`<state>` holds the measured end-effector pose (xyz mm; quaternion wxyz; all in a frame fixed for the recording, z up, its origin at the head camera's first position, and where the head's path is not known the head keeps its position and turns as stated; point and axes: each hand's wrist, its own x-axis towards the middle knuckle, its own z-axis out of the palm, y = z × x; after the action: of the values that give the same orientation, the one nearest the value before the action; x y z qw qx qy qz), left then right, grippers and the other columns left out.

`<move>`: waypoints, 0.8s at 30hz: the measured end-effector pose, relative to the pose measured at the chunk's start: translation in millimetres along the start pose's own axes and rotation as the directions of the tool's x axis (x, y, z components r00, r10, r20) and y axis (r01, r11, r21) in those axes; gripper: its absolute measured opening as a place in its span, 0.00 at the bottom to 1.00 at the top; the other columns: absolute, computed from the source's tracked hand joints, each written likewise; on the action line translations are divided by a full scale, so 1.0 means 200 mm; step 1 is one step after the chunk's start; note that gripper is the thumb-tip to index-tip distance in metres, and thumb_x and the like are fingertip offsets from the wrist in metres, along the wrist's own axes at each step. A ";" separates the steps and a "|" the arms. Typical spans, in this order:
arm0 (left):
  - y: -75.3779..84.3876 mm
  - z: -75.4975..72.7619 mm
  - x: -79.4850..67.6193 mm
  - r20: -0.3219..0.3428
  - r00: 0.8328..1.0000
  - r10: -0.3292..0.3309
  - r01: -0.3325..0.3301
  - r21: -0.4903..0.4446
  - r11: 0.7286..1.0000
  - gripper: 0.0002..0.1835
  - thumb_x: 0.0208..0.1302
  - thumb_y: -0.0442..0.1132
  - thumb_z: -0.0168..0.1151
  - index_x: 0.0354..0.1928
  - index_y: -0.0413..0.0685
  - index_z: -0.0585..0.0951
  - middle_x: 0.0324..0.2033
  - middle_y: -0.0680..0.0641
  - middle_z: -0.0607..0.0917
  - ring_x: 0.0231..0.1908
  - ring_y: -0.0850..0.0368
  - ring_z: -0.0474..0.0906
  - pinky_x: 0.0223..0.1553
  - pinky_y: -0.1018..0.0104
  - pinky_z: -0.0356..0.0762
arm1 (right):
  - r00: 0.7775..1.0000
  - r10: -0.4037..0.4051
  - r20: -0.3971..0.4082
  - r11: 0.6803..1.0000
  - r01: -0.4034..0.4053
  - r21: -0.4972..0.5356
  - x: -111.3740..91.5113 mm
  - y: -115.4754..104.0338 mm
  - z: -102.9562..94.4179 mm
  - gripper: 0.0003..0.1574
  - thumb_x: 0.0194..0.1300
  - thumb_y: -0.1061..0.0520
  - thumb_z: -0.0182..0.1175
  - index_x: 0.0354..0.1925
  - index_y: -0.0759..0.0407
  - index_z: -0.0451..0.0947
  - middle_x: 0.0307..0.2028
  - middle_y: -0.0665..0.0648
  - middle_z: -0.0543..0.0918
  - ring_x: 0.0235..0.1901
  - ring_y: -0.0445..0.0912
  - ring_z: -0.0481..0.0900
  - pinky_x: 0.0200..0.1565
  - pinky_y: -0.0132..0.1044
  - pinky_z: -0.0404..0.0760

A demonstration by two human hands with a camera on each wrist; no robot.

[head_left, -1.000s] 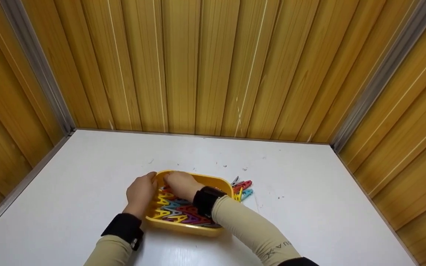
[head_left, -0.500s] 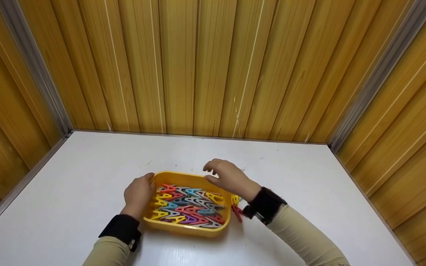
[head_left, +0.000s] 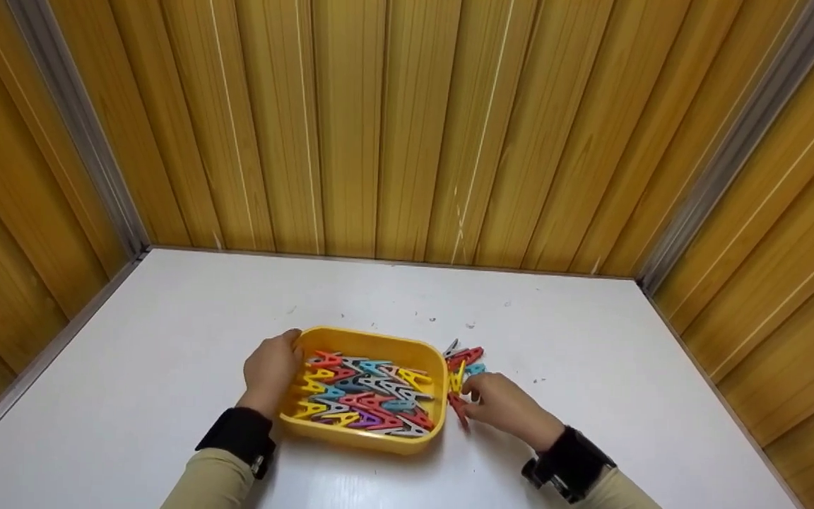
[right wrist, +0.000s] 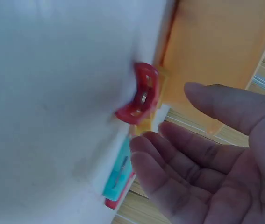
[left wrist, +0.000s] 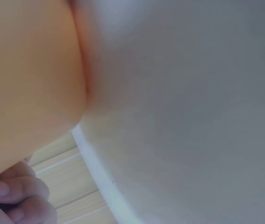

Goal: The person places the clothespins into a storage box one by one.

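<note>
A yellow plastic basket point(head_left: 364, 440) holds several rows of coloured clothespins point(head_left: 364, 401). My left hand point(head_left: 270, 367) grips the basket's left rim; in the left wrist view its curled fingers point(left wrist: 22, 189) show beside the basket wall point(left wrist: 25, 93). Just right of the basket is my right hand point(head_left: 509, 408), thumb and fingers apart around a red clothespin point(head_left: 458, 408). The right wrist view shows this red clothespin point(right wrist: 144, 95) beyond the fingertips, with a gap between. Behind it lie a yellow clothespin point(head_left: 457, 378) and a teal clothespin point(right wrist: 119, 172).
Another red clothespin point(head_left: 467, 357) and a grey clothespin point(head_left: 453, 348) lie by the basket's back right corner. The white table point(head_left: 591, 367) meets wood-patterned panels point(head_left: 379, 141) at the back and sides. Small dark marks dot the tabletop.
My right hand has come out of the basket, moved right over its rim and lowered beside the loose clothespins. The left hand stays on the basket's left side.
</note>
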<state>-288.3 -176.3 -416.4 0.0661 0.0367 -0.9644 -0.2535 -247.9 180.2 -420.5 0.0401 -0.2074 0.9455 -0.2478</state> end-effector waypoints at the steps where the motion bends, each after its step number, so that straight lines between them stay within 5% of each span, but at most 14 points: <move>1: 0.00 0.00 0.00 0.002 1.000 0.000 0.000 0.001 1.000 0.23 0.75 0.39 0.56 0.66 0.37 0.77 0.59 0.34 0.85 0.60 0.35 0.81 0.62 0.41 0.78 | 1.000 0.017 0.002 1.000 -0.017 0.009 0.00 0.00 0.01 0.15 0.61 0.58 0.70 0.43 0.68 0.84 0.32 0.56 0.84 0.32 0.44 0.76 0.33 0.35 0.75; 24: 0.00 0.01 0.01 0.028 0.999 -0.026 0.027 -0.012 1.000 0.23 0.76 0.40 0.55 0.67 0.38 0.76 0.59 0.34 0.84 0.61 0.35 0.81 0.62 0.40 0.77 | 0.997 0.074 0.035 0.994 -0.077 0.079 0.02 -0.02 0.06 0.06 0.57 0.67 0.69 0.35 0.62 0.83 0.25 0.50 0.78 0.27 0.43 0.72 0.28 0.30 0.68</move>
<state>-291.4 -175.5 -417.3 0.0496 0.0456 -0.9630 -0.2609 -248.3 170.4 -429.6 0.0727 -0.1737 0.9412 -0.2806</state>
